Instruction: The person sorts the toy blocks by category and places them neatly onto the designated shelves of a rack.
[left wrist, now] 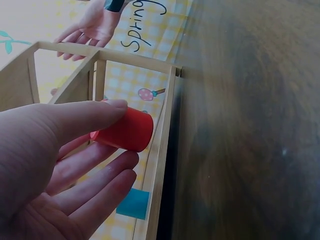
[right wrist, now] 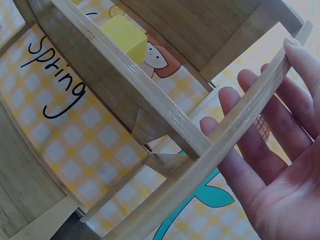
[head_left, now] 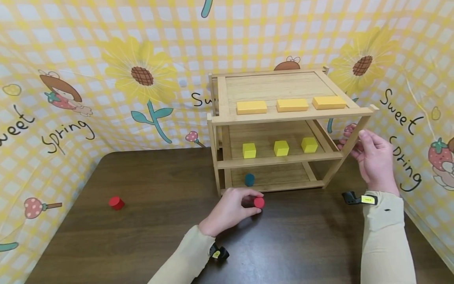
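My left hand (head_left: 230,209) pinches a red cylinder (head_left: 259,202) between thumb and fingertips, just in front of the wooden shelf's bottom level; the left wrist view shows the red cylinder (left wrist: 131,129) from its side. A blue cylinder (head_left: 250,180) stands on that bottom level, close behind. At the right side of the three-level wooden shelf (head_left: 280,158), my right hand (head_left: 377,156) holds the front post (right wrist: 240,115), thumb against it and fingers reaching behind. Yellow cubes (head_left: 281,148) sit in a row on the middle level.
Three orange-yellow blocks (head_left: 292,105) line the front of the top level. Another red cylinder (head_left: 116,203) stands on the dark wooden table (head_left: 159,177) at far left. Patterned yellow checked cloth (head_left: 184,47) hangs behind and at both sides.
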### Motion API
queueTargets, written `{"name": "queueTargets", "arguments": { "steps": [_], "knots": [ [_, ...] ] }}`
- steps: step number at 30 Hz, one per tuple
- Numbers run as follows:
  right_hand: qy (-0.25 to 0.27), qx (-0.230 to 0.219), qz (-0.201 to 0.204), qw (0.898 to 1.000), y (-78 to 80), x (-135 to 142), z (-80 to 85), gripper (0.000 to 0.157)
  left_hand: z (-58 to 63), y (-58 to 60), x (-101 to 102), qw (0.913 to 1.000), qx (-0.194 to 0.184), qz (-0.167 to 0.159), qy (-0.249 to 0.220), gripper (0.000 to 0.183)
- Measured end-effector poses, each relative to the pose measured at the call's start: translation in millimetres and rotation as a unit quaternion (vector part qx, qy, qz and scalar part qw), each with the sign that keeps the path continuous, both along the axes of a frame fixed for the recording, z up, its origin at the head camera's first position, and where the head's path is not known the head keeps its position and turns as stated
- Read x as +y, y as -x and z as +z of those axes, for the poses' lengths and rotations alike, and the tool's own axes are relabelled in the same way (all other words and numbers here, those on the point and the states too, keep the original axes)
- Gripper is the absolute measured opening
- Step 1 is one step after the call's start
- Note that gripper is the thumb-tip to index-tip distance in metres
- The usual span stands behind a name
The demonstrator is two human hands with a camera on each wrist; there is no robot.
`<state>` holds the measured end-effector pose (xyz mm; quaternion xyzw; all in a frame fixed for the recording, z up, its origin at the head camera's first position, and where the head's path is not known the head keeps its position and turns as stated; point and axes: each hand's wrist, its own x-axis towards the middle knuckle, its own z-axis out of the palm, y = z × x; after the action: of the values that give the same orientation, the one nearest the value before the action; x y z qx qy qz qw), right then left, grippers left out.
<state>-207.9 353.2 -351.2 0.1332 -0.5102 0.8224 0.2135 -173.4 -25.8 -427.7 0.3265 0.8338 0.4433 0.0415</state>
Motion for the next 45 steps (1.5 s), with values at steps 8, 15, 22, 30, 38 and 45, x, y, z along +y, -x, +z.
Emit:
{"name": "queueTargets", "arguments": {
  "steps": [8, 15, 22, 30, 38, 45],
  "knots": [
    [-0.003, -0.002, -0.003, 1.000, -0.7, -0.4, 0.1, 0.037, -2.9, 6.0, 9.5, 1.0000, 0.004, 0.006, -0.003, 0.034],
    [-0.002, 0.003, 0.001, 1.000, 0.3, 0.6, -0.5, 0.036, -4.8, 12.2, 15.7, 0.9998, 0.016, 0.007, -0.002, 0.033],
    [0.001, -0.001, -0.001, 1.000, 0.6, 1.2, -0.5, 0.036, -3.2, 17.8, 23.4, 0.9997, 0.016, 0.014, -0.009, 0.032],
    [-0.003, -0.005, 0.001, 1.000, 1.2, 1.6, -0.2, 0.036, 1.3, 23.2, 34.1, 0.9994, 0.020, 0.026, -0.014, 0.031],
    [-0.004, -0.003, 0.004, 1.000, 1.7, 1.9, 0.5, 0.034, 3.9, 34.8, 43.4, 0.9977, 0.055, 0.040, 0.001, 0.031],
    [-0.003, -0.002, 0.009, 1.000, 0.9, 2.1, -0.4, 0.034, 8.5, 43.8, 51.5, 0.9972, 0.050, 0.052, 0.022, 0.028]
  ]
}}
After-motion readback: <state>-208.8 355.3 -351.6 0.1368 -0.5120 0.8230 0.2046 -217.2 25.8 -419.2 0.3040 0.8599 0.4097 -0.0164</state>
